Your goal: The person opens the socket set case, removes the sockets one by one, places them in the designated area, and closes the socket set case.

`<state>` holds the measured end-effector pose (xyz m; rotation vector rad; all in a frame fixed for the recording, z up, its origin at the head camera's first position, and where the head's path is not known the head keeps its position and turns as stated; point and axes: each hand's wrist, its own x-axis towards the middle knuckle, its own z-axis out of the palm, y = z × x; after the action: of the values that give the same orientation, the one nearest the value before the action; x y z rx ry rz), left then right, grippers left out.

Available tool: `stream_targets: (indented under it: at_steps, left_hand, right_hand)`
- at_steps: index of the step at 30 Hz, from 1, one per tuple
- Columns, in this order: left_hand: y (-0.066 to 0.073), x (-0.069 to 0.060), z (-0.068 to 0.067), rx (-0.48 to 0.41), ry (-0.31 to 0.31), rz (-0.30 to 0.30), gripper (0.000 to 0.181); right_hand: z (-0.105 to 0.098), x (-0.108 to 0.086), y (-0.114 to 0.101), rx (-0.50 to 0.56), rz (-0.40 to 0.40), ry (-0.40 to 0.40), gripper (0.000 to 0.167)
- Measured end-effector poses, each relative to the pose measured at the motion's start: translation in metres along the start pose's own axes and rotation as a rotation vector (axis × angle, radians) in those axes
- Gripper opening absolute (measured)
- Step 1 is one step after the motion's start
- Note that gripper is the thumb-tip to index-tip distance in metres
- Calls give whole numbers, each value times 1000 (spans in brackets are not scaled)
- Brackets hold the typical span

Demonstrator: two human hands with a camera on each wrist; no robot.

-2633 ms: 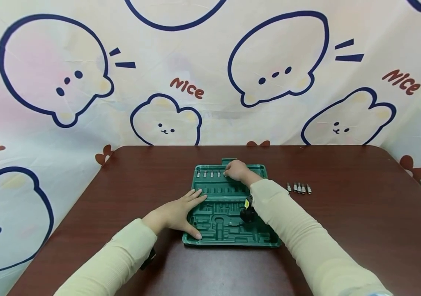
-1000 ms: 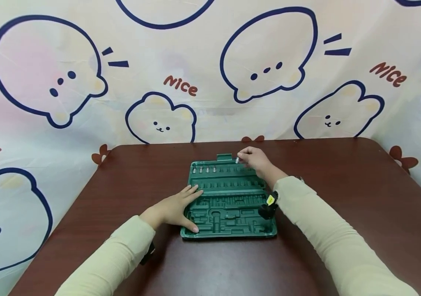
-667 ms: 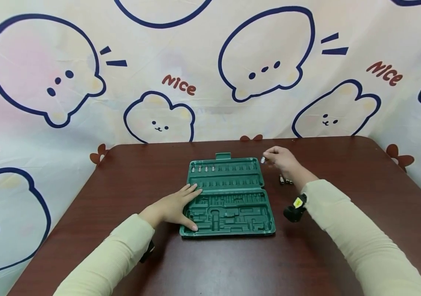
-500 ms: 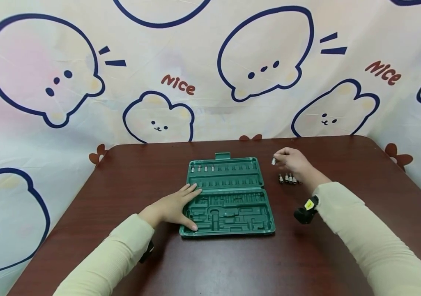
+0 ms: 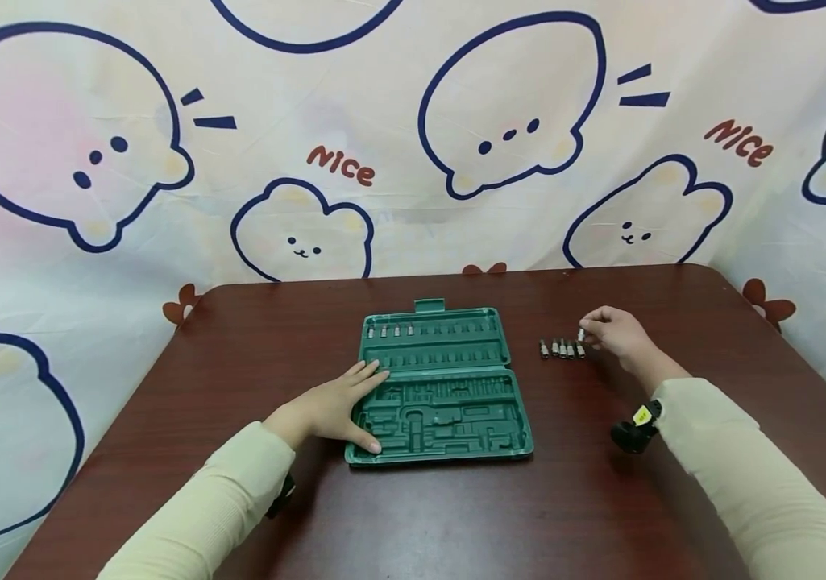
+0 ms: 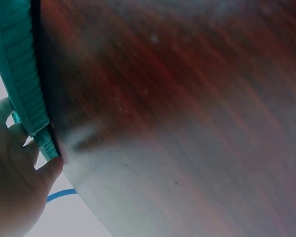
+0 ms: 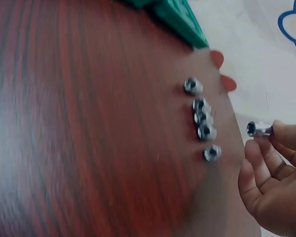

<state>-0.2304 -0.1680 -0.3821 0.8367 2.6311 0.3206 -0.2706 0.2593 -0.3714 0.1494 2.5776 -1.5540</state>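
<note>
The green case (image 5: 449, 371) lies unfolded on the table, several small bits (image 5: 397, 330) in the top-left slots of its upper half. My left hand (image 5: 329, 407) rests on the case's left edge with fingers spread; the left wrist view shows that hand (image 6: 15, 173) against the green case (image 6: 22, 64). Right of the case, my right hand (image 5: 619, 334) pinches a small silver socket (image 5: 582, 334) between thumb and fingertips. It is held just above the right end of a row of several sockets (image 5: 562, 350). In the right wrist view the held socket (image 7: 259, 129) is beside the row (image 7: 202, 117).
The dark brown table (image 5: 442, 524) reaches back to a cloth (image 5: 398, 97) printed with cartoon bears. A black device with a yellow label (image 5: 636, 431) is strapped at the right wrist, and another dark one (image 5: 280, 495) at the left.
My right hand has moved from the case's upper half to the right with one socket, then down to the row. One fewer piece sits in the case. My left hand stays on the case.
</note>
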Motion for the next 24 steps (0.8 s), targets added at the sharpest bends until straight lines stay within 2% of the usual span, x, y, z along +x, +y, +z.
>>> stream_targets:
  at_steps: [6, 14, 18, 24]
  left_hand:
    - [2, -1, -1, 5, -4, -19, 106]
    - [4, -1, 0, 14, 0, -28, 107]
    - [3, -1, -1, 16, 3, -23, 107]
    - [3, -2, -1, 19, 4, -23, 107]
  right_hand:
    - [-7, -2, 11, -111, -15, 24, 31]
    - [-6, 0, 19, -201, -66, 8, 23]
    - [-5, 2, 20, -249, -51, -3, 22]
    - [-4, 5, 20, -263, -13, -17, 23]
